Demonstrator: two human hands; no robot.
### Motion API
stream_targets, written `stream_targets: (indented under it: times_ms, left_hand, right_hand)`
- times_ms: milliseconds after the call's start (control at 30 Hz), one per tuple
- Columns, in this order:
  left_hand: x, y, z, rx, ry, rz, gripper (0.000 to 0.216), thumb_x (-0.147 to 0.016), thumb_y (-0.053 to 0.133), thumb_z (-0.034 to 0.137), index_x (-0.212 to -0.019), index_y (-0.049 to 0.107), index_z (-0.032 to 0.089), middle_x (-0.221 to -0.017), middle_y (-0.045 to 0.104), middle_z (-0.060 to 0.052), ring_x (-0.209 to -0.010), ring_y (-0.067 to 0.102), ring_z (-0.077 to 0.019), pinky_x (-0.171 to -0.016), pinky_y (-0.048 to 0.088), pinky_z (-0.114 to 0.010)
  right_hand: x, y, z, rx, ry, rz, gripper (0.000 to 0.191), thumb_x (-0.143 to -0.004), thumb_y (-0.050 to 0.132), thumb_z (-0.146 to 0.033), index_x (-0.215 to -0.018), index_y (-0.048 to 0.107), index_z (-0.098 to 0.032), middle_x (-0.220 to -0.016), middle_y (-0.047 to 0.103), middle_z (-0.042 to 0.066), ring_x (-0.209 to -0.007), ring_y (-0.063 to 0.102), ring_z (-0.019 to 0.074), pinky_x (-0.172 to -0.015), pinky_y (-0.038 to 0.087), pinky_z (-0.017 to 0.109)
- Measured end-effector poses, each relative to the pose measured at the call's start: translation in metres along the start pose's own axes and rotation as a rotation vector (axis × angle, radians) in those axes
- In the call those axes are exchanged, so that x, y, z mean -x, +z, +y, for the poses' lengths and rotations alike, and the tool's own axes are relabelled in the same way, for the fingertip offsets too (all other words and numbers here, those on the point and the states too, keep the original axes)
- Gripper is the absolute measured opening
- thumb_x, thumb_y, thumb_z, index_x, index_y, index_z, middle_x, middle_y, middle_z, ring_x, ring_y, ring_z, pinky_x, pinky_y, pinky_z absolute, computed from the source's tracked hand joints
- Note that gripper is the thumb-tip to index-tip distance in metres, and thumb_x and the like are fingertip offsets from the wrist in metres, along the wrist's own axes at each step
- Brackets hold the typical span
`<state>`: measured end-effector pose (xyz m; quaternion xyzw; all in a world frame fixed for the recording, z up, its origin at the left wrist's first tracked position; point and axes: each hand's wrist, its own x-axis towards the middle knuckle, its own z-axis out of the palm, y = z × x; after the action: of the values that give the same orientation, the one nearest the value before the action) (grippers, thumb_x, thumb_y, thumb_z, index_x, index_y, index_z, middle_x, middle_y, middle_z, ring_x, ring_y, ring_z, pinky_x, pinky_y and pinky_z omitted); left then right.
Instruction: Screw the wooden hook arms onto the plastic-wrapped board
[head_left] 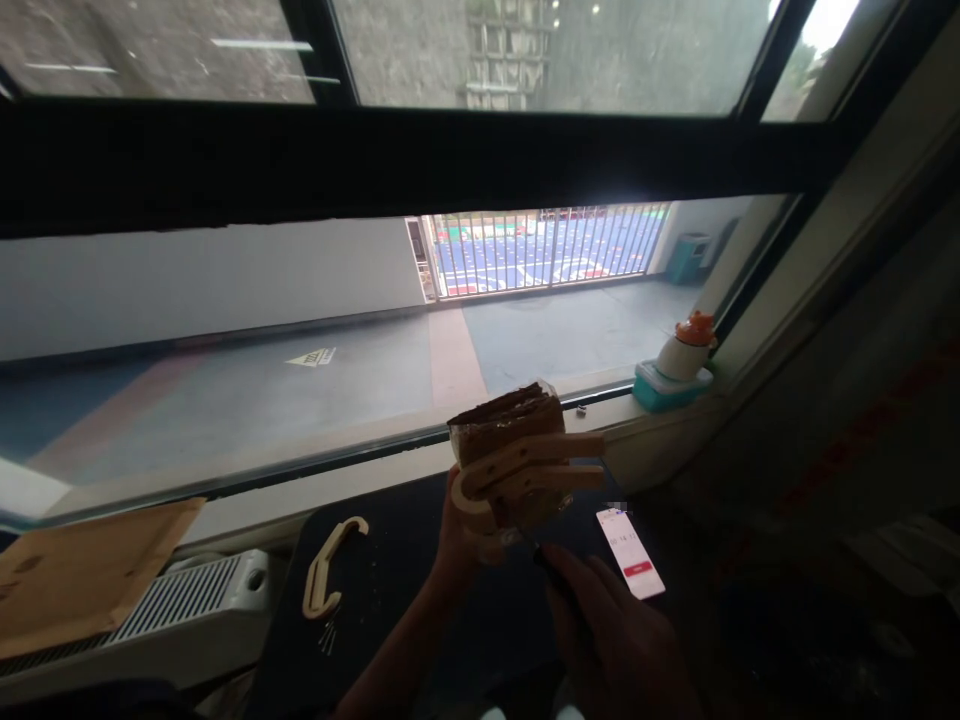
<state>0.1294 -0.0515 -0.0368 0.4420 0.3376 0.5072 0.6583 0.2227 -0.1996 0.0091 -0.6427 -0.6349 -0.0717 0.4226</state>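
My left hand (454, 535) is raised over a dark table (390, 600) and grips a wooden clip (525, 470) that is clamped across a clear bag of brown contents (506, 420). My right hand (615, 640) is lower and nearer, its fingers curled around a small dark thing I cannot make out. A second wooden clip (330, 565) lies flat on the table to the left, with a few small pins beside it. A phone (630, 550) with a lit white screen lies on the table right of my hands.
A wide window (375, 330) fills the view ahead, above a pale sill. A white and orange bottle on a teal box (675, 370) stands on the sill at the right. At the left lie a cardboard sheet (82, 570) and a ribbed white radiator (172, 600).
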Motion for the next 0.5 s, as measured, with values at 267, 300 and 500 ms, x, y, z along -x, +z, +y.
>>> stream_targets:
  times_ms: [267, 300, 500]
  left_hand:
    - [-0.004, 0.001, -0.016, -0.131, -0.091, -0.027, 0.060, -0.046, 0.082, 0.030, -0.100, 0.058, 0.019, -0.088, 0.067, -0.003, -0.082, 0.063, -0.0222, -0.070, 0.052, -0.033]
    - [-0.006, 0.002, -0.020, -0.121, -0.098, -0.028, 0.061, -0.046, 0.082, 0.030, -0.101, 0.058, 0.018, -0.090, 0.067, -0.003, -0.084, 0.063, -0.0230, -0.071, 0.052, -0.033]
    - [-0.011, 0.017, -0.037, -0.017, -0.155, 0.022, 0.065, -0.043, 0.083, 0.028, -0.103, 0.060, 0.020, -0.093, 0.069, -0.003, -0.088, 0.063, -0.0269, -0.072, 0.054, -0.036]
  right_hand:
    - [0.006, -0.004, 0.002, -0.041, 0.112, -0.023, 0.030, -0.087, 0.044, -0.015, -0.115, 0.052, -0.014, -0.081, 0.066, 0.006, -0.065, 0.064, 0.0139, -0.056, 0.052, 0.021]
    - [0.005, -0.004, 0.002, -0.059, 0.134, -0.016, 0.029, -0.086, 0.045, -0.015, -0.114, 0.051, -0.014, -0.082, 0.066, 0.006, -0.066, 0.064, 0.0133, -0.057, 0.052, 0.020]
    - [-0.001, -0.009, 0.003, 0.048, 0.121, 0.047, 0.020, -0.086, 0.046, -0.011, -0.104, 0.054, -0.013, -0.072, 0.065, 0.004, -0.060, 0.062, 0.0122, -0.055, 0.050, 0.020]
